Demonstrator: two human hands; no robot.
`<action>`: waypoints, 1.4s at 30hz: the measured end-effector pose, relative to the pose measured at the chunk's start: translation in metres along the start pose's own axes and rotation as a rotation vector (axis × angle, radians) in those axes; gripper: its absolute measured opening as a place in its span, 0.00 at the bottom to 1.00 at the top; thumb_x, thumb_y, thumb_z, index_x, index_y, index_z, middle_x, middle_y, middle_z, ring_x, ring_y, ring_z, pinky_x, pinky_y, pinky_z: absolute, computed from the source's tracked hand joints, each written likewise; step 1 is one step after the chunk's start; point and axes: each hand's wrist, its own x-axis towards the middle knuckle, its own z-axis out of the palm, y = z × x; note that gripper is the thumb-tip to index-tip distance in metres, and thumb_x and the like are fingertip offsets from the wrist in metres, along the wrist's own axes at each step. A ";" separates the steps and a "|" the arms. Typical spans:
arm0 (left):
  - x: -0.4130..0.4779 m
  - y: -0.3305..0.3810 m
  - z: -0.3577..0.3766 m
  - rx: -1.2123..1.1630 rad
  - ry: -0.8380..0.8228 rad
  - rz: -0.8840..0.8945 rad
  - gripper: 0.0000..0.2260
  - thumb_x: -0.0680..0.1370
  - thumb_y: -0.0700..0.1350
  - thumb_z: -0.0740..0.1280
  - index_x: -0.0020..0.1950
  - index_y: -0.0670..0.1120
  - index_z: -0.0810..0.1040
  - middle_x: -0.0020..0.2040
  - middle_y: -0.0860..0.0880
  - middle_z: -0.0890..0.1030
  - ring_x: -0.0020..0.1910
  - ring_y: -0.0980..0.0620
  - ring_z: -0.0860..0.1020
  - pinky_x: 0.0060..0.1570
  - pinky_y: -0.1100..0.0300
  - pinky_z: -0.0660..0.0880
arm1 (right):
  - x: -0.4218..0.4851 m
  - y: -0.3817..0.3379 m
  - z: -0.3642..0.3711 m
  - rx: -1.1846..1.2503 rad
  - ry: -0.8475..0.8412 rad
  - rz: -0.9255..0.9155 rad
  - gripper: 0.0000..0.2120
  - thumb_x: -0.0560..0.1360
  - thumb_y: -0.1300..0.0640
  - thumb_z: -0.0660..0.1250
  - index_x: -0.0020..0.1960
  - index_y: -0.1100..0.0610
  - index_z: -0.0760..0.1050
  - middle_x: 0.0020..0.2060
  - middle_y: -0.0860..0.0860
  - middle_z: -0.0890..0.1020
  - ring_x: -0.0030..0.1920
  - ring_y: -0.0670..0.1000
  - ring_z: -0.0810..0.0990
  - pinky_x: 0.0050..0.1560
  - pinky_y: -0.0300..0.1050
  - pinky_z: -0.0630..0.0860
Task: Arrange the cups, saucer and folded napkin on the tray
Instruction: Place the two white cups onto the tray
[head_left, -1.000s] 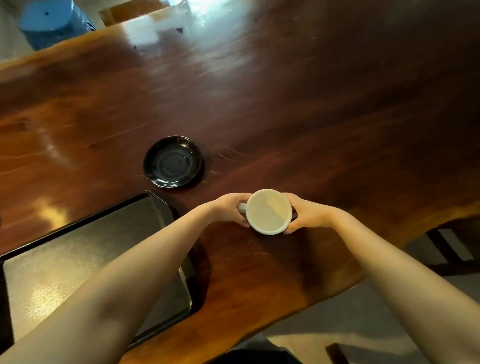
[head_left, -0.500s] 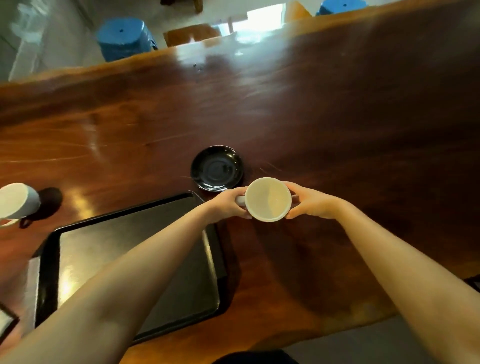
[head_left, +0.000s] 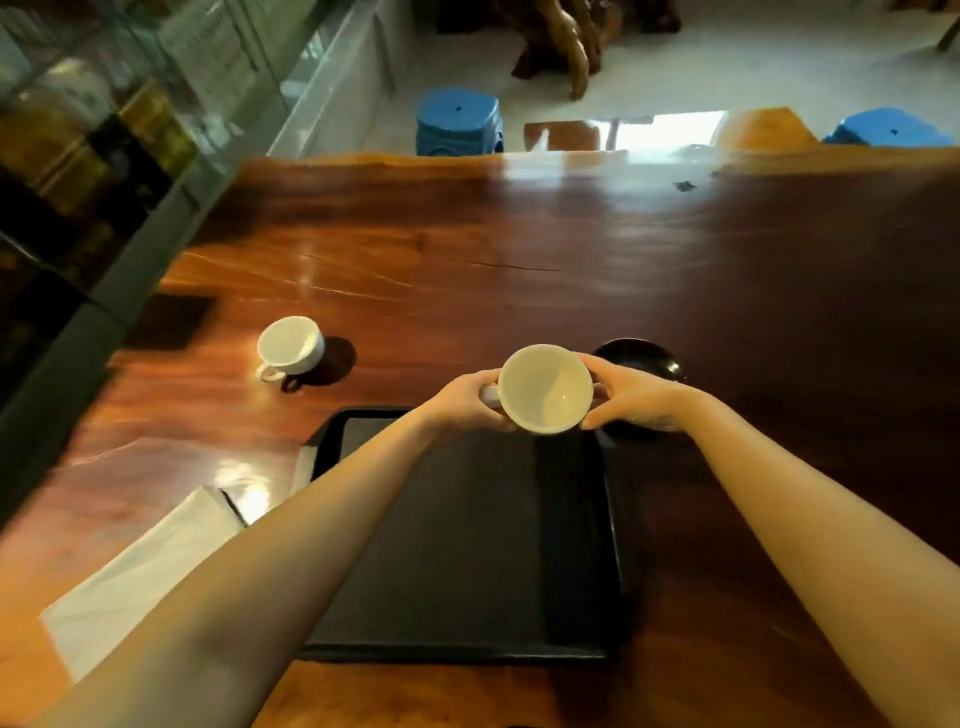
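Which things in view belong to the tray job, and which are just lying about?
Job things:
held white cup, between left hand and right hand
second white cup
black saucer
folded napkin
black tray

Lying about:
blue stools
glass cabinet

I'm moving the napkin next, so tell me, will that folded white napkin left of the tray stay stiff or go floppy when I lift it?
The folded napkin lies thin and flat on the table, so it is probably light and likely to droop if pinched at one corner. Its folds may open, so supporting it from underneath seems safer. On that glossy wood it would probably slide easily when pushed.
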 end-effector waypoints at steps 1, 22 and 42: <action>-0.009 -0.011 -0.015 -0.006 0.029 -0.016 0.27 0.67 0.35 0.74 0.64 0.48 0.74 0.58 0.48 0.78 0.59 0.49 0.76 0.57 0.56 0.74 | 0.015 -0.010 0.013 0.000 -0.029 -0.008 0.40 0.67 0.69 0.71 0.68 0.39 0.60 0.65 0.45 0.69 0.64 0.47 0.69 0.59 0.44 0.69; -0.074 -0.157 -0.064 -0.183 0.278 -0.232 0.30 0.66 0.31 0.71 0.67 0.47 0.71 0.60 0.45 0.77 0.57 0.48 0.75 0.53 0.58 0.71 | 0.135 -0.016 0.158 -0.053 -0.118 0.139 0.41 0.66 0.76 0.65 0.71 0.46 0.61 0.68 0.50 0.68 0.68 0.54 0.65 0.67 0.54 0.66; -0.063 -0.158 -0.086 0.022 0.252 -0.195 0.30 0.66 0.33 0.72 0.67 0.45 0.71 0.58 0.43 0.79 0.58 0.45 0.76 0.55 0.52 0.75 | 0.146 -0.022 0.159 -0.029 -0.065 0.176 0.42 0.67 0.76 0.65 0.73 0.46 0.59 0.69 0.50 0.66 0.69 0.54 0.64 0.68 0.55 0.63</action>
